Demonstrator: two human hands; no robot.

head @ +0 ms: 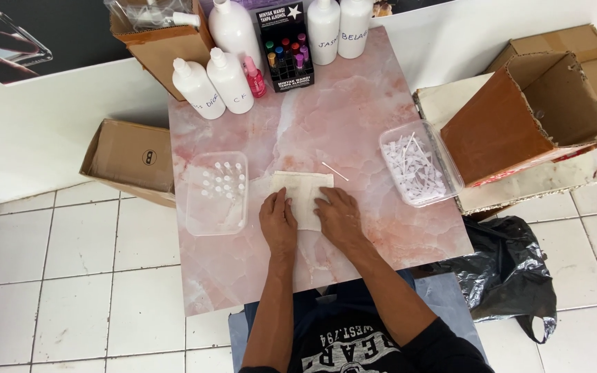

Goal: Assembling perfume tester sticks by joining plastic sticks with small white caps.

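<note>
"What is the person wearing?"
"A black T-shirt with pale block lettering across the chest, short sleeves, forearms bare."
"Anything on the left hand (278, 220) or right hand (338, 215)?"
"No gloves, rings or watch visible."

One head-worn camera looks almost straight down from above the seated person. The whole pink marble tabletop (354, 117) fits in frame at moderate distance, its far edge toward the top and its near edge over the person's lap, with white floor tiles (70, 290) on both sides.
</note>
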